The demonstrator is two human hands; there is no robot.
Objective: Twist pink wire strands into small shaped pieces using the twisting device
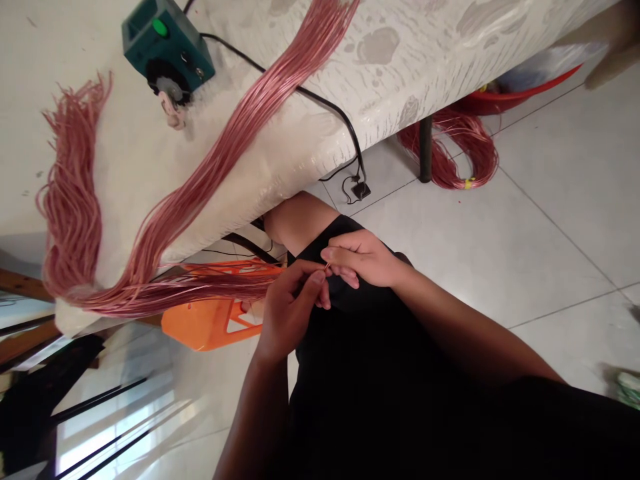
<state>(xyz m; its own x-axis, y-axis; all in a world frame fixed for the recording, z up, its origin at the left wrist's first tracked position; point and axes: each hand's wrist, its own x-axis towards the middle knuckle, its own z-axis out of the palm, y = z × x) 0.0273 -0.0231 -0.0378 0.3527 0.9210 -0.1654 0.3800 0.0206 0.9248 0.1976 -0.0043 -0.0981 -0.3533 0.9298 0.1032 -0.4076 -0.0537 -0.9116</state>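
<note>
Above my lap, my left hand [290,310] and my right hand [369,260] meet fingertip to fingertip, both closed in a pinch. Between them shows the short end of a thin copper-coloured wire [327,266]. A strand bundle of pinkish-red wires [235,283] runs from the table edge to my left hand, and how many strands it holds is hidden. The larger wire bundle [240,127] lies bent across the table, its cut or frayed-looking ends [83,100] at the far left.
A green machine box [167,47] with a black cable [330,103] sits on the covered table [280,173]. Below are an orange plastic stool or chair [200,327], a tied wire coil [480,173], a red basin [500,100] and a black plug [361,191].
</note>
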